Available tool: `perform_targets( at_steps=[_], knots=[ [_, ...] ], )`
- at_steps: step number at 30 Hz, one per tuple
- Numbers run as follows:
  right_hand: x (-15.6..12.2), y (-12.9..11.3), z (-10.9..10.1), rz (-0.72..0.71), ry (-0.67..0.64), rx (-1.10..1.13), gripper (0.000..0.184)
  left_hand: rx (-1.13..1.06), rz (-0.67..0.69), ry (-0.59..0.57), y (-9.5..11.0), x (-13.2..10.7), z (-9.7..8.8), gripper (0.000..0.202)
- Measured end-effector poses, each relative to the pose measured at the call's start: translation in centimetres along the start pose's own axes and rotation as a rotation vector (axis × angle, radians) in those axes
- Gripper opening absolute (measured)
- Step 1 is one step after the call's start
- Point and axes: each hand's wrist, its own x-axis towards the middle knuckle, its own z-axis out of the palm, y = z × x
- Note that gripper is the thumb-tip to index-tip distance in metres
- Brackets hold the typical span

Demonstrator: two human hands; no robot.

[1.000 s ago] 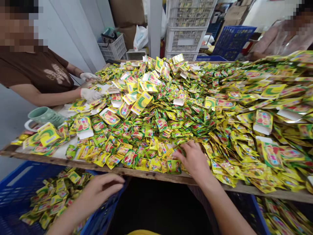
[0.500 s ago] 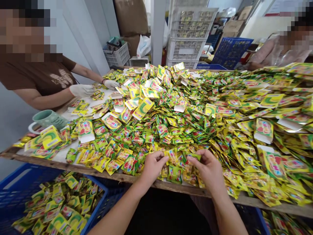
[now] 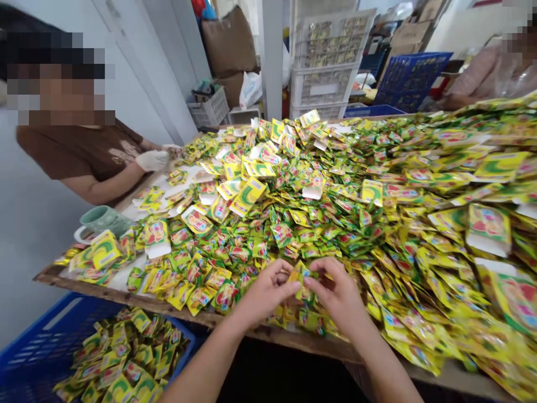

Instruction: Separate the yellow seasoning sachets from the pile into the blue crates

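Hands: our left hand [image 3: 266, 294] and right hand [image 3: 338, 296] pinch one foil sachet [image 3: 302, 278].
Still to go: a huge sachet heap [image 3: 293, 224] on the wooden table [image 3: 126, 295].
Below: a blue crate [image 3: 25, 347] holding more sachets [image 3: 121, 358].

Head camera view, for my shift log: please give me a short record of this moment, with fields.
Left hand: fingertips on a yellow sachet
Right hand: fingertips on the same sachet, held above the pile
Table: wooden table, heaped with sachets
Below table: blue crate holding more sachets
Co-worker: person in a brown shirt, across the table's left end, wearing white gloves
Also on table: green mug
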Motion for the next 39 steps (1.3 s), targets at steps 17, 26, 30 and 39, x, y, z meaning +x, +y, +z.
perform_targets(
  at_steps=[17, 26, 30, 39],
  knots=[
    [-3.0, 3.9, 0.9, -0.203, 0.004, -0.349, 0.014, 1.273, 0.406, 0.945, 8.2, 9.9, -11.4, 0.047],
    [-1.5, -1.7, -0.3, -0.065, -0.073, 0.196, 0.024, 0.776, 0.483, 0.762, 7.7, -0.1, -7.3, 0.029],
    [-1.8, -1.6, 2.1, 0.008, -0.219, 0.418, 0.031, 0.247, 0.166, 0.494, 5.4, -2.7, -3.1, 0.029],
    [-2.0, 2.0, 0.4, 0.431, -0.084, 0.87, 0.031, 0.579, 0.224, 0.149, 2.1, 1.6, -0.3, 0.053]
  ],
)
